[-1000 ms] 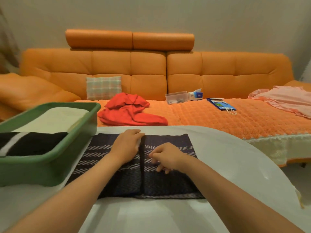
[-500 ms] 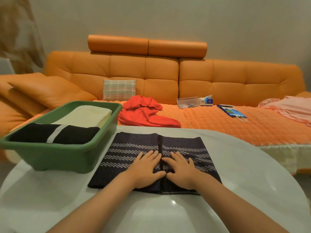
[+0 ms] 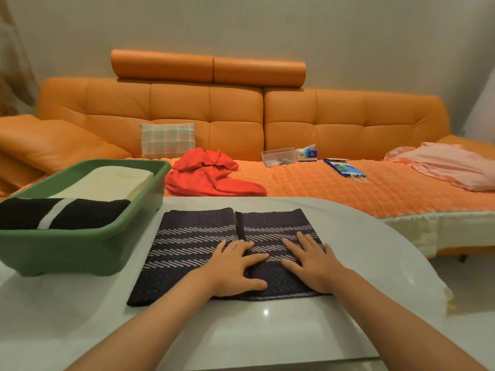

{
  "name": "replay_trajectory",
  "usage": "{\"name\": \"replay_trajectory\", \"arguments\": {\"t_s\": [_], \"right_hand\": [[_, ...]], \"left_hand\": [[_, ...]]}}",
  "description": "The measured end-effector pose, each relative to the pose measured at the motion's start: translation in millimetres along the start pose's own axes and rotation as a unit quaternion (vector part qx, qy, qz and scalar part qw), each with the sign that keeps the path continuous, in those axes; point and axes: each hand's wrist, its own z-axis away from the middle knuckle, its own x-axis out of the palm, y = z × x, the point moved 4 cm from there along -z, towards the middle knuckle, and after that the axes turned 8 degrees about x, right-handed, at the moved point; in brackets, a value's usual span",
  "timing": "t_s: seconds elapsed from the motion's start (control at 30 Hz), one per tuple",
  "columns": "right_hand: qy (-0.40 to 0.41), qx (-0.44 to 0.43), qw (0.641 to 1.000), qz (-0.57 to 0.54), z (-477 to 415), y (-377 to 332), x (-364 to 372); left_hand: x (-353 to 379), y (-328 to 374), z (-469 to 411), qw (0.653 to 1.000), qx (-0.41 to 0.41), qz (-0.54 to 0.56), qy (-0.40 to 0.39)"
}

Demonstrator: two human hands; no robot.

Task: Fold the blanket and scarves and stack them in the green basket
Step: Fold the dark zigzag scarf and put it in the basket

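A dark navy scarf (image 3: 192, 245) with white zigzag stripes lies folded flat on the white table (image 3: 267, 330), both ends meeting at a seam down its middle. My left hand (image 3: 233, 269) presses flat on it just left of the seam. My right hand (image 3: 310, 263) lies flat on the right half, fingers spread. The green basket (image 3: 80, 253) stands to the left of the scarf. Inside it sit a folded cream blanket (image 3: 112, 183) at the back and a folded black scarf with a white stripe (image 3: 61, 212) at the front.
An orange sofa (image 3: 241, 116) runs behind the table. On its seat lie a red garment (image 3: 209, 175), a plaid cushion (image 3: 167, 140), a clear box (image 3: 278, 156), a tissue pack (image 3: 308, 153), a blue bag (image 3: 344, 168) and pink cloth (image 3: 450, 167).
My right hand has slid to the right across the scarf, away from the seam. My left hand stays near the middle. The camera view has shifted slightly.
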Motion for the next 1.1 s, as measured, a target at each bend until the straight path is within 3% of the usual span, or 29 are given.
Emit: {"name": "replay_trajectory", "arguments": {"t_s": [0.07, 0.17, 0.23, 0.3, 0.4, 0.5, 0.57, 0.67, 0.8, 0.97, 1.1], "right_hand": [[0.000, 0.000, 1.000, 0.005, 1, 13, -2], [0.007, 0.002, 1.000, 0.025, 2, 17, -4], [0.039, -0.015, 0.999, 0.015, 2, 11, -8], [0.061, -0.024, 0.997, -0.028, 2, 4, -9], [0.027, -0.015, 0.999, -0.044, 5, 1, 0], [0.022, -0.016, 0.998, -0.049, 6, 3, 1], [0.065, -0.023, 0.993, -0.092, 4, 9, -10], [0.132, 0.008, 0.983, -0.129, -1, 27, -28], [0.145, 0.089, 0.980, -0.104, -7, 55, -36], [0.120, 0.124, 0.979, -0.112, -10, 78, -34], [0.107, 0.112, 0.985, -0.072, -11, 80, -35]], "left_hand": [[-9, 9, -9, 0.998, -0.007, 0.015, 0.062], [-21, 23, -26, 0.983, -0.013, -0.090, 0.161], [-20, 29, -35, 0.977, -0.013, -0.111, 0.181], [-11, 27, -40, 0.988, -0.025, -0.098, 0.121], [1, 21, -39, 0.995, -0.055, -0.077, -0.039], [-6, 19, -41, 0.989, -0.074, -0.077, -0.104], [-18, 22, -52, 0.990, -0.075, -0.083, -0.081], [-41, 34, -79, 0.995, -0.032, -0.087, 0.039], [-61, 59, -129, 0.986, 0.060, -0.110, 0.105], [-64, 81, -188, 0.970, 0.135, -0.182, 0.088], [-50, 74, -217, 0.960, 0.157, -0.231, 0.014]]}}
